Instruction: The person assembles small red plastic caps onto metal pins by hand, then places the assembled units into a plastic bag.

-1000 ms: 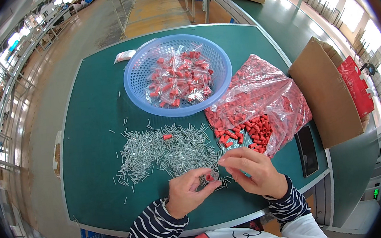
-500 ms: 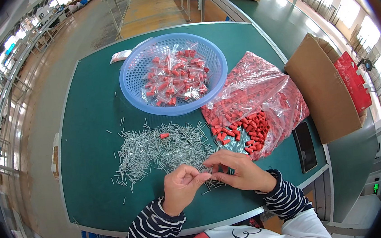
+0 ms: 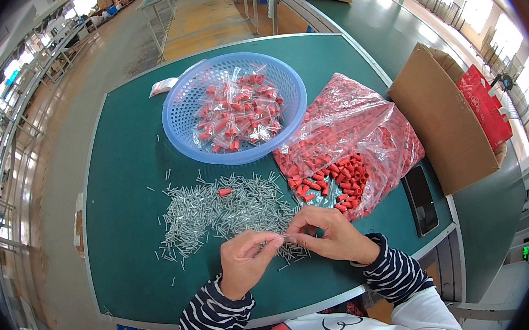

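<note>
left hand (image 3: pixel 247 264) and right hand (image 3: pixel 330 234) pinched a bag (image 3: pixel 285 235), its edge ran sideways between them, screws (image 3: pixel 218 214) crowded just beyond the grip, basket (image 3: pixel 172 132) farther, caps (image 3: pixel 352 179) beyond-right

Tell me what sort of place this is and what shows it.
Probably a factory packing workshop: small metal fasteners lie heaped on a green worktable near a large bag of red caps, and a blue basket holds many small clear bags.
</note>
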A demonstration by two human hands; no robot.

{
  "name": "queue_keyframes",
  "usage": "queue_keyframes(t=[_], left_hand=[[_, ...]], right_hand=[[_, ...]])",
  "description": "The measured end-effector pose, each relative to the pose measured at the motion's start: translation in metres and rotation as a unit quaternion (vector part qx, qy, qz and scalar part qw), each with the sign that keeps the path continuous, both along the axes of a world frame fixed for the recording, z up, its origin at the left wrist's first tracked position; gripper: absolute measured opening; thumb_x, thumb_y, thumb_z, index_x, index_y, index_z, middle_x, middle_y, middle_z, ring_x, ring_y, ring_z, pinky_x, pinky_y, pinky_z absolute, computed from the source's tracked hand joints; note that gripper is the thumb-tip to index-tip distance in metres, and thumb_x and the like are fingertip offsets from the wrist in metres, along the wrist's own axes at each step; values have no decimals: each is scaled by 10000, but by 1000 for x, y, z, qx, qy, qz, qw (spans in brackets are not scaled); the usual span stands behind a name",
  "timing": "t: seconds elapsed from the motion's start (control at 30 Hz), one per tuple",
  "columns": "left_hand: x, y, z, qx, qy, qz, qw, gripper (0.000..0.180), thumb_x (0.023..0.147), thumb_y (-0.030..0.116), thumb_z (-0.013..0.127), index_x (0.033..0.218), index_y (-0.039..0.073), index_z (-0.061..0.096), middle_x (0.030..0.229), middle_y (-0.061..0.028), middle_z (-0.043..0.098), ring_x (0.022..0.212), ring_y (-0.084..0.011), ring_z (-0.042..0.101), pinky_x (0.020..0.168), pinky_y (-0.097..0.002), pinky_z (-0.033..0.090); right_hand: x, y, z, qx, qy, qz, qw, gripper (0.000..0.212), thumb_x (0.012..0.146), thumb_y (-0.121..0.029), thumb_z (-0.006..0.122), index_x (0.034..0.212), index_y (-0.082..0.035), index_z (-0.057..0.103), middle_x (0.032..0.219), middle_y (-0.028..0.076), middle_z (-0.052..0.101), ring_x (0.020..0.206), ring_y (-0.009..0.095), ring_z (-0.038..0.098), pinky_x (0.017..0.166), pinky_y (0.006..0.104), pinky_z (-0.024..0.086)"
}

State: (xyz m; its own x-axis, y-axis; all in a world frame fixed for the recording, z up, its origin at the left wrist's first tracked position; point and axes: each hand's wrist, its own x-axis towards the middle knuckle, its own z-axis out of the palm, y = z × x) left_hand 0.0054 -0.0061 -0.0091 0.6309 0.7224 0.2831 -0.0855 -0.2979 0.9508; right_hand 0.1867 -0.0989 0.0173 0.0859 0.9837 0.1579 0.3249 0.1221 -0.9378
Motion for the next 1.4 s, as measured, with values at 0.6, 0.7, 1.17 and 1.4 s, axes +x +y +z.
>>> queue_keyframes(t=[0.6,0.7,1.17,1.4], left_hand=[[-3,-1,-10,70,3,-24,997,81,856,23,716,924,-9,684,693,27,558,570,-9,417,495,-187,307],[-4,-5,-14,33,10,-10,999,102,880,37,699,969,-5,673,662,51,505,563,-4,370,497,-190,291],[-1,-10,-8,-116,-23,2,993,459,1056,341,360,1329,-1,499,1107,-124,584,693,-110,590,589,-223,442],[1,-16,-7,79,-5,-67,995,382,1033,211,425,1334,-15,486,1147,-179,561,1034,-304,570,913,-368,456]], right_hand=[[2,3,-1,74,-31,36,996,67,845,-41,692,906,-18,681,876,94,663,794,210,641,715,305,490],[0,3,3,-19,12,45,999,69,876,-60,664,913,-1,669,887,77,671,802,158,633,715,275,491],[-13,16,10,101,-57,12,993,185,816,-62,712,990,-15,671,942,110,635,793,227,632,700,326,507],[-35,1,-18,119,-115,8,986,181,748,-94,738,876,-17,637,824,109,580,728,289,582,623,353,475]])
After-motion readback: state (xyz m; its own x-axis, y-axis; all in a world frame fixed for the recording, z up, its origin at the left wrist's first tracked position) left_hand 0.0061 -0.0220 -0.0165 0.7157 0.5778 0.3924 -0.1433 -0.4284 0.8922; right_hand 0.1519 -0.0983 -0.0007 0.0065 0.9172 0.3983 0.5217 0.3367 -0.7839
